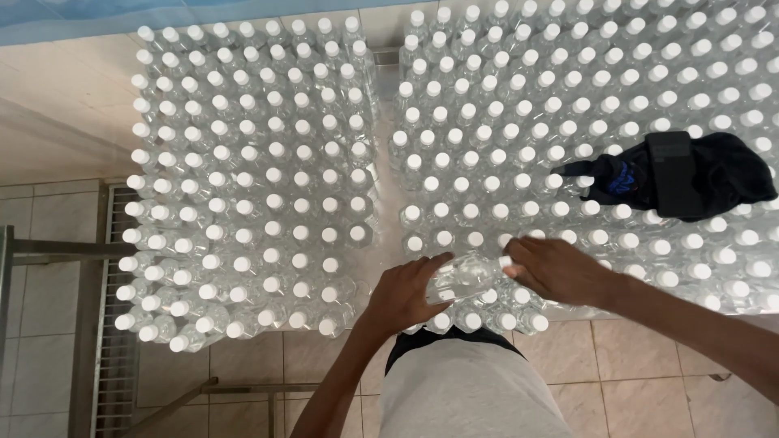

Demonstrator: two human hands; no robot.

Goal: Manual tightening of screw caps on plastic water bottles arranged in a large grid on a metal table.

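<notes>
Over packed bottles [268, 178], left hand [403, 294], right hand [558, 270], gripping sideways bottle [471, 274]

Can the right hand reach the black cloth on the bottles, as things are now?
Probably yes. The black cloth lies open on the bottle caps, up and to the right of the right hand, with nothing between. That hand now holds a lying bottle.

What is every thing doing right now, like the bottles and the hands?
Left hand: gripping the lying bottle's base end.
Right hand: gripping its cap end.
Lying bottle: clear, capped, sideways over others.
Standing bottles: upright, white-capped, packed in rows.
Dark cloth: crumpled on bottle tops.
</notes>
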